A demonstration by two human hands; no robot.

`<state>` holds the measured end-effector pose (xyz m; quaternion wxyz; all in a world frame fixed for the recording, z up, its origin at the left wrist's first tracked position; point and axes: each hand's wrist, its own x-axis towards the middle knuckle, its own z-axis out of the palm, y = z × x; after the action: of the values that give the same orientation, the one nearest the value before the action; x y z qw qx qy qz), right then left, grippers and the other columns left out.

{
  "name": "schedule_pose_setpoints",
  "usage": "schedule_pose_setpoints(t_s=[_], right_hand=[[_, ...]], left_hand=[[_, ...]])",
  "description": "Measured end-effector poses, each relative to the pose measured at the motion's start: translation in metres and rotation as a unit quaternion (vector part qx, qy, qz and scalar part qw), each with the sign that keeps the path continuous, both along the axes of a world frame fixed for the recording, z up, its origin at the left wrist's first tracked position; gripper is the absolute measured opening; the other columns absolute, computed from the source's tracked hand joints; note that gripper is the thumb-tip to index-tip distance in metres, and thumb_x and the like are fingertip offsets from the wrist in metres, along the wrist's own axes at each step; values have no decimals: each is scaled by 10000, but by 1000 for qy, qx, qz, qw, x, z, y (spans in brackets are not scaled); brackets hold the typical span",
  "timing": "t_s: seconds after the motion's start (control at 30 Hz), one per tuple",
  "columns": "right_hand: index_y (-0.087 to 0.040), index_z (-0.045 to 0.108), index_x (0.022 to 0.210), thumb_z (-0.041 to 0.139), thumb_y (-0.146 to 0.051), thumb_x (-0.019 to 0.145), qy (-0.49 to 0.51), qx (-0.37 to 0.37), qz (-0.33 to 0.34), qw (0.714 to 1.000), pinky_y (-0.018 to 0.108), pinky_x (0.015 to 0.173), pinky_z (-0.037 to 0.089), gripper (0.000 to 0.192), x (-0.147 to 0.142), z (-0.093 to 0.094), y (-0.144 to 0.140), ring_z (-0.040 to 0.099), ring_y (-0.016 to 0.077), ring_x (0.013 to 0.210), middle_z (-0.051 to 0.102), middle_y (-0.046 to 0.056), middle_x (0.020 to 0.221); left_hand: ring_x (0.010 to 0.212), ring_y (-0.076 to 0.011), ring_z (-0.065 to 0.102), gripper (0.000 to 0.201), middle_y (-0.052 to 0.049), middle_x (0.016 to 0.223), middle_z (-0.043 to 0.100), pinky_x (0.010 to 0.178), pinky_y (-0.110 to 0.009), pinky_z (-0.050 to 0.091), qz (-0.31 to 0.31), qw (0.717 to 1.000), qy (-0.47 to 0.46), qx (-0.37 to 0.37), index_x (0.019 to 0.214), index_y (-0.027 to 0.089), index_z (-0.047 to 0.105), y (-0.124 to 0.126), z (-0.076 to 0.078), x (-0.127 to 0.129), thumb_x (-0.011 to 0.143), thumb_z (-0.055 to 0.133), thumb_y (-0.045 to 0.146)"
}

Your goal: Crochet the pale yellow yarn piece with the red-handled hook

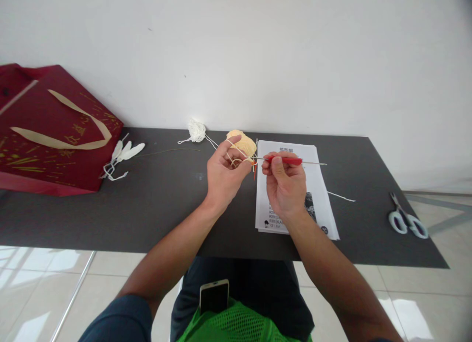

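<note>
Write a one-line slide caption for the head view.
Left hand holds a cream crocheted piece; right hand holds a red-handled crochet hook.

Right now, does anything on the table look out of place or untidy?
Nothing is damaged or spilled. The only oddities: the scissors lie near the table's right edge, far from both hands, and a loose strand of white yarn lies beside the printed sheet.

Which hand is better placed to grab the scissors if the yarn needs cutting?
Probably the right hand. The scissors lie near the table's right end, on that hand's side. It would first have to put down the red hook. The left hand is farther off and wrapped in yarn.
</note>
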<state>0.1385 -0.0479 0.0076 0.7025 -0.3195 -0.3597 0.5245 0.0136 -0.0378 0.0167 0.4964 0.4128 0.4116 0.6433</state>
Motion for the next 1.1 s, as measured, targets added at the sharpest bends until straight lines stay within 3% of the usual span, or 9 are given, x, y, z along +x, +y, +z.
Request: schedule_pose_setpoints(t_s=[0.7, 0.9, 1.1], right_hand=[[-275, 704, 932, 751, -228, 885, -109, 87, -97, 985, 255, 596, 562, 82, -1, -1, -8, 679, 102, 681, 733, -12, 923], [-263, 741, 976, 730, -161, 888, -244, 197, -170, 934, 301, 602, 619, 135, -3, -10, -12, 735, 160, 776, 762, 31, 958], [-287, 755, 1132, 715, -18, 848, -363, 297, -171, 867, 380, 793, 667, 393, 2, -11, -15, 774, 201, 929, 804, 59, 1082]], left_hand=[[680, -94, 603, 505, 46, 746, 639, 652, -227, 487, 44, 998, 37, 28, 1212, 209, 664, -1, 0, 0, 723, 765, 134], [663, -98, 626, 439, 46, 733, 659, 655, -221, 504, 89, 992, 87, 26, 1155, 206, 659, -3, 0, 1, 731, 756, 141], [665, -99, 646, 419, 38, 734, 700, 714, -242, 524, 98, 994, 48, 8, 1135, 185, 654, 1, -2, 2, 735, 770, 145]])
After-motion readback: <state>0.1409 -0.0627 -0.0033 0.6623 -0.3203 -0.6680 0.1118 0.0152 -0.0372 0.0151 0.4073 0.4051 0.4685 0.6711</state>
